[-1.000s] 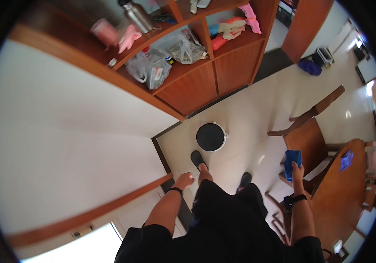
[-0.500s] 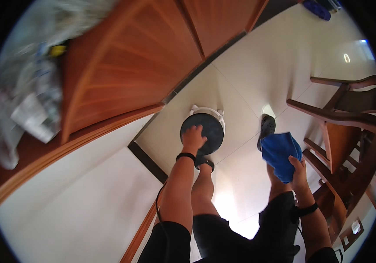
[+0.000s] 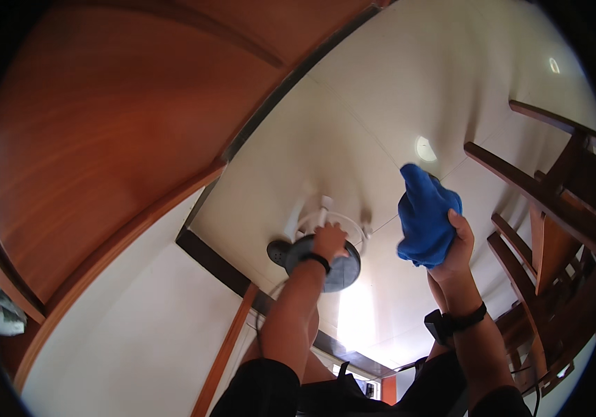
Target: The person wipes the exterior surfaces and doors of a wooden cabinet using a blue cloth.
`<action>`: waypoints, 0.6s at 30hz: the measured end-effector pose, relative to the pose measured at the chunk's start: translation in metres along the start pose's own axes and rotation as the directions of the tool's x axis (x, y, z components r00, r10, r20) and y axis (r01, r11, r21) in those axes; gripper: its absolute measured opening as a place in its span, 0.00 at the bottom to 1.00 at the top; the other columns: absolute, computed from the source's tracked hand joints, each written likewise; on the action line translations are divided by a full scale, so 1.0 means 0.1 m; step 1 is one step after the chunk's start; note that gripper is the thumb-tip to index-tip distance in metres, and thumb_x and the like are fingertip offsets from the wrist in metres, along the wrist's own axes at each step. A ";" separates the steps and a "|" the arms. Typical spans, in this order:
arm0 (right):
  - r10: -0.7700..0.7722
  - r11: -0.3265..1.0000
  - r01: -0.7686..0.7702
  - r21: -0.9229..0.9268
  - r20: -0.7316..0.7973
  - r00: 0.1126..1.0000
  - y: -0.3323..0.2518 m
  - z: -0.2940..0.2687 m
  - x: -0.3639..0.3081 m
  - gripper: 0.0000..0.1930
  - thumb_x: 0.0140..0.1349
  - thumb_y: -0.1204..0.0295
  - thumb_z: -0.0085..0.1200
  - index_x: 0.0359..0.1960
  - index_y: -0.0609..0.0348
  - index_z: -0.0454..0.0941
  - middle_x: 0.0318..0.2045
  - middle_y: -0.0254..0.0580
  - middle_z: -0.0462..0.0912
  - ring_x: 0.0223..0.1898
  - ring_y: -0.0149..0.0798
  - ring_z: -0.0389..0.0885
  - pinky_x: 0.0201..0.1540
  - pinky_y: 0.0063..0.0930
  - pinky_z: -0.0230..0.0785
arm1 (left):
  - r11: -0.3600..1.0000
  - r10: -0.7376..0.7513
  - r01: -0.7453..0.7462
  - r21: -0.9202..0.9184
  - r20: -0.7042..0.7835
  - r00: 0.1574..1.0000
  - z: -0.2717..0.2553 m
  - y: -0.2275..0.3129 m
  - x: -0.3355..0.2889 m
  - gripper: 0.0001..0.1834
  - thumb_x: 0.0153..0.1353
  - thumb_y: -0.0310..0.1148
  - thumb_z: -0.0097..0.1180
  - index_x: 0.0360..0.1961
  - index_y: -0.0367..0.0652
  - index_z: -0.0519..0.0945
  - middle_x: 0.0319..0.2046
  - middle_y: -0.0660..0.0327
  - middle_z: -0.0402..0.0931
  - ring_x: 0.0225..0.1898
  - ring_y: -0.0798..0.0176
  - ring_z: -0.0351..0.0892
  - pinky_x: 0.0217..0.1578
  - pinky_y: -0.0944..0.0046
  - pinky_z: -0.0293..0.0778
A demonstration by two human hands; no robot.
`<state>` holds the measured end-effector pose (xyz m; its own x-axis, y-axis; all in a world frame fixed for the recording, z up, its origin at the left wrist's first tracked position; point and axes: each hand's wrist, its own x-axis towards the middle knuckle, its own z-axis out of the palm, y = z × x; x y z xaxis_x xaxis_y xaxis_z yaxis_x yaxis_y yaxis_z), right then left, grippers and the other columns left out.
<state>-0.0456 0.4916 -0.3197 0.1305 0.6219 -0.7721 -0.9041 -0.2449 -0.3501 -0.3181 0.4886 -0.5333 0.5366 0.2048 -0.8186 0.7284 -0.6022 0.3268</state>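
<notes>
Blue cloth [image 3: 427, 221]: bunched in my right hand [image 3: 458, 243].
Stool [image 3: 345, 274]: leftward, near floor's [image 3: 381, 104] edge; left hand [image 3: 330, 241] at its top, grip unclear.

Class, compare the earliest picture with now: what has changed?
The left hand, first clear of the round stool, has moved onto its top. The right hand has brought the blue cloth inward, away from the wooden chair. Unchanged: the right hand's hold on the cloth.
</notes>
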 end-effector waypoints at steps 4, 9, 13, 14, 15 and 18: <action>0.090 0.940 -0.109 0.322 0.072 0.993 -0.05 0.05 0.20 0.35 0.64 0.55 0.53 0.67 0.66 0.64 0.61 0.55 0.76 0.60 0.53 0.76 0.67 0.48 0.66 | 0.993 0.076 -0.082 0.085 0.064 0.995 0.38 0.78 0.04 0.21 0.45 0.49 0.75 0.42 0.57 0.88 0.48 0.63 0.77 0.49 0.52 0.81 0.53 0.34 0.68; 0.236 0.910 -0.263 0.322 0.120 0.964 0.28 -0.13 0.36 0.36 0.63 0.57 0.56 0.66 0.70 0.65 0.59 0.60 0.77 0.59 0.55 0.78 0.67 0.50 0.66 | 0.991 0.126 -0.122 -0.058 0.060 0.990 0.76 1.09 0.31 0.20 0.46 0.47 0.74 0.41 0.56 0.88 0.47 0.63 0.78 0.49 0.52 0.81 0.53 0.32 0.67; 0.506 0.820 -0.524 0.229 0.138 0.852 0.57 -0.02 0.33 0.37 0.62 0.56 0.59 0.65 0.71 0.65 0.55 0.57 0.79 0.53 0.51 0.82 0.60 0.47 0.74 | 0.986 0.160 -0.158 -0.052 0.045 0.986 0.77 1.17 0.62 0.20 0.47 0.47 0.73 0.42 0.55 0.87 0.48 0.63 0.78 0.49 0.53 0.81 0.52 0.34 0.68; 0.596 0.780 -0.610 0.142 0.131 0.792 0.65 0.09 0.33 0.36 0.63 0.55 0.58 0.65 0.70 0.65 0.55 0.56 0.79 0.53 0.50 0.82 0.59 0.46 0.75 | 0.990 0.129 -0.127 -0.060 0.037 0.991 0.80 1.05 0.65 0.20 0.47 0.47 0.73 0.42 0.55 0.87 0.48 0.63 0.78 0.49 0.53 0.81 0.52 0.34 0.68; 0.626 0.740 -0.654 0.157 0.196 0.755 0.71 0.15 0.36 0.37 0.64 0.54 0.59 0.67 0.69 0.64 0.55 0.55 0.79 0.52 0.48 0.83 0.57 0.44 0.76 | 0.990 0.127 -0.125 -0.058 0.030 0.991 0.80 1.02 0.75 0.20 0.47 0.47 0.73 0.42 0.55 0.87 0.48 0.63 0.78 0.49 0.53 0.81 0.52 0.35 0.68; 0.649 0.686 -0.722 0.091 0.372 0.663 0.73 0.31 0.47 0.36 0.65 0.56 0.59 0.68 0.66 0.63 0.56 0.50 0.79 0.52 0.44 0.82 0.56 0.37 0.77 | 0.992 0.116 -0.116 -0.056 0.007 0.993 0.72 0.92 1.04 0.20 0.48 0.46 0.72 0.43 0.55 0.86 0.48 0.63 0.78 0.49 0.53 0.81 0.52 0.36 0.68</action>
<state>-0.1181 0.5262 -0.3647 -0.6519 0.5305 -0.5419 -0.7512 -0.5492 0.3661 -0.2256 0.3991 -0.6219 0.6147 0.1282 -0.7783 0.6843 -0.5774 0.4454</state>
